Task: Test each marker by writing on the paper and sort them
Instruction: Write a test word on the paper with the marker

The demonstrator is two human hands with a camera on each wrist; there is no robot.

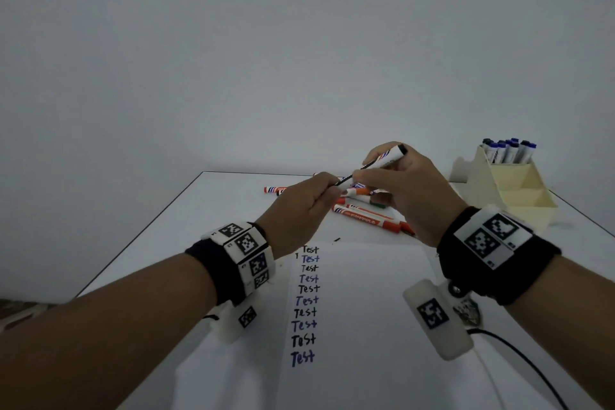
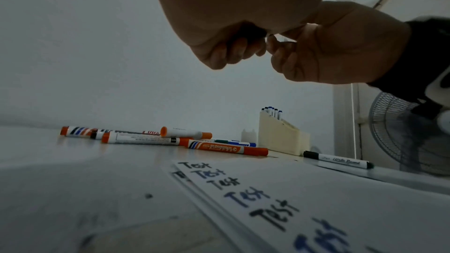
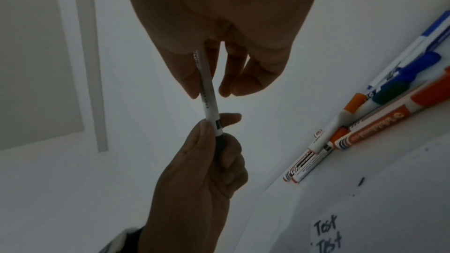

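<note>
Both hands are raised above the white desk (image 1: 159, 243), sharing one slim white marker with black ends (image 1: 382, 161). The right hand (image 1: 409, 190) grasps its barrel; the left hand (image 1: 299, 210) pinches the dark cap end, apparently uncapping or recapping. Nearest the person, a white sheet of paper (image 1: 366, 309) carries ten handwritten "Test" lines in black and blue. Beyond it, a loose pile of orange-capped whiteboard markers (image 1: 362, 215) lies near the far edge, seemingly untested. At the far right corner, a cream tiered holder (image 1: 509, 190) stands with blue-capped markers (image 1: 509, 150) sorted in it.
</note>
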